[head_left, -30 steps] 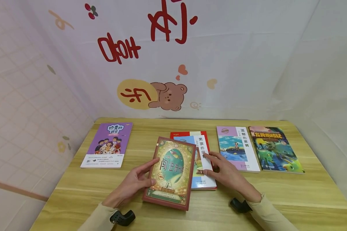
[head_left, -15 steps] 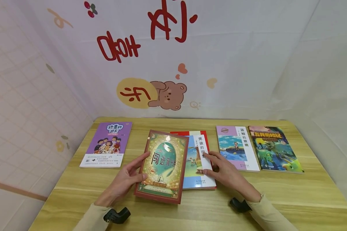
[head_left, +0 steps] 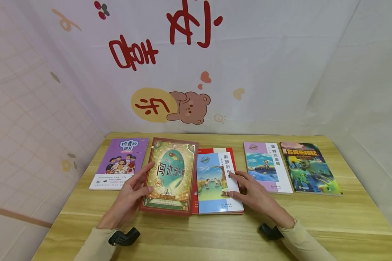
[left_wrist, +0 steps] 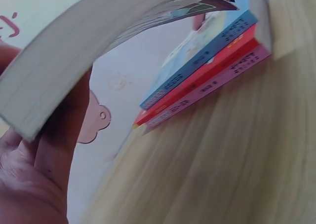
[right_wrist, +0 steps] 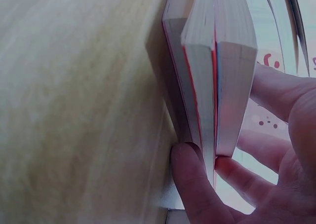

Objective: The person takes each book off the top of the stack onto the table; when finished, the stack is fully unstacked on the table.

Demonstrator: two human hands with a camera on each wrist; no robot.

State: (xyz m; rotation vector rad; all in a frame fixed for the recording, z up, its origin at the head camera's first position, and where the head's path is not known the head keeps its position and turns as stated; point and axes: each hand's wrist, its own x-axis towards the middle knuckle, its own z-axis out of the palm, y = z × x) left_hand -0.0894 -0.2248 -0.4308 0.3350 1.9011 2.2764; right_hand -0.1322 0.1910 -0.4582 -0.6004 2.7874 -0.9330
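My left hand (head_left: 132,194) grips the left edge of a thick green-and-gold book (head_left: 170,177) with a brown border, its thumb on the cover. In the left wrist view the book's page block (left_wrist: 64,51) curves overhead, above the table. Beside it lies a stack of three books: a blue one (head_left: 212,201) on top, a red one (left_wrist: 197,78) in the middle, a pink one (left_wrist: 217,86) at the bottom. My right hand (head_left: 256,194) rests at the stack's right edge, thumb and index fingertips on the blue cover, other fingers against the page edges.
A purple book (head_left: 121,163) lies at the left rear of the wooden table (head_left: 196,239). To the right lie a lilac-and-white book (head_left: 268,168) and a dark green book (head_left: 310,168). A printed white cloth (head_left: 264,72) hangs behind the table.
My left hand has carried the green-and-gold book left and away from me, off the stack, uncovering the blue cover. My right hand has stayed in place.
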